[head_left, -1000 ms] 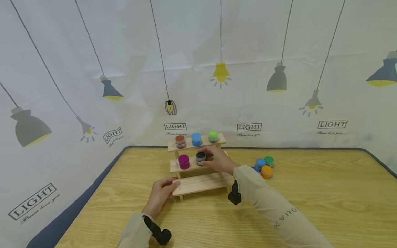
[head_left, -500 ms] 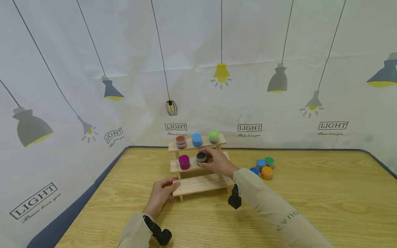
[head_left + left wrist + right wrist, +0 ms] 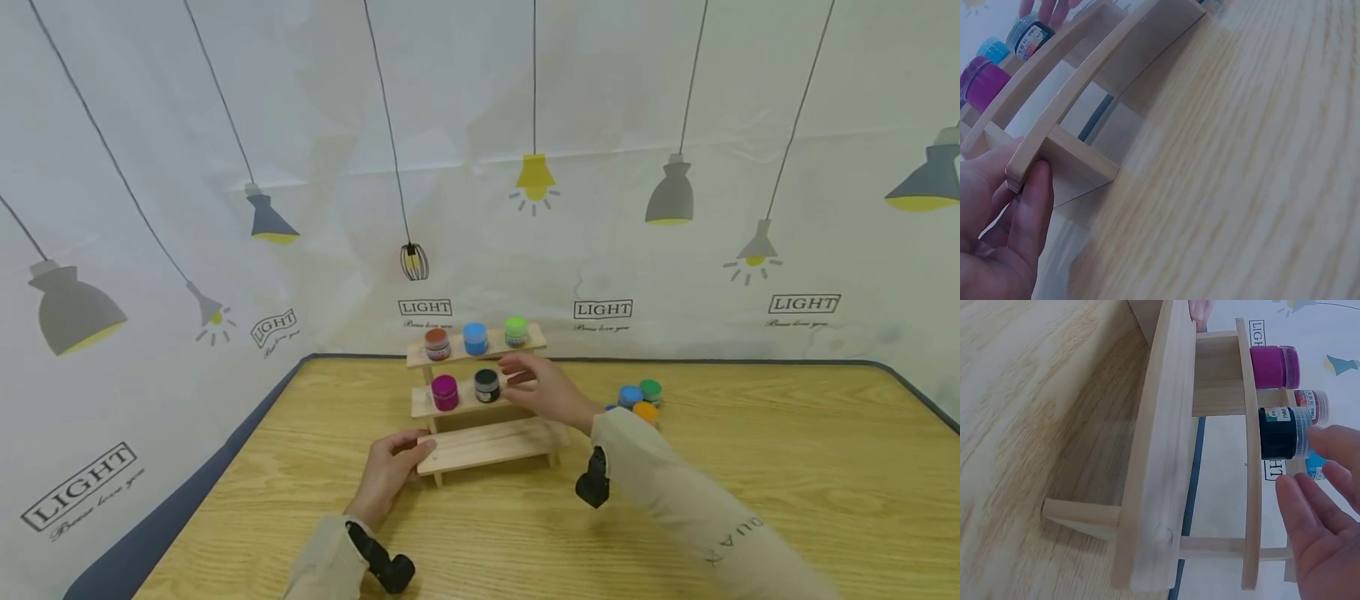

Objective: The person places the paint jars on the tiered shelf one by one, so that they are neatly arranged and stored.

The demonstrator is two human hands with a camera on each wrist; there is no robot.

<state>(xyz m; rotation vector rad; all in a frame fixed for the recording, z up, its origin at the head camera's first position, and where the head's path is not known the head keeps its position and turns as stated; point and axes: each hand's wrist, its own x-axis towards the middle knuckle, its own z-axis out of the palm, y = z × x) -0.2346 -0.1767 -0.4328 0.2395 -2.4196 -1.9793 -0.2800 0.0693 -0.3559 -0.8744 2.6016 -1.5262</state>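
Observation:
A three-tier wooden stand is on the table. My left hand pinches the left end of its lowest shelf, thumb on top and fingers beneath, as the left wrist view shows up close. On the middle shelf stand a magenta paint jar and a black paint jar. My right hand is just right of the black jar, its fingers parted and holding nothing. Brown, light blue and lime green jars line the top shelf.
Several more paint jars, among them green, blue and orange, cluster on the table right of the stand, partly behind the right sleeve. A white lamp-print sheet hangs behind the table's back edge.
My right hand has let go of the black jar and moved slightly right. The jar stays on the middle shelf. My left hand keeps its hold on the stand.

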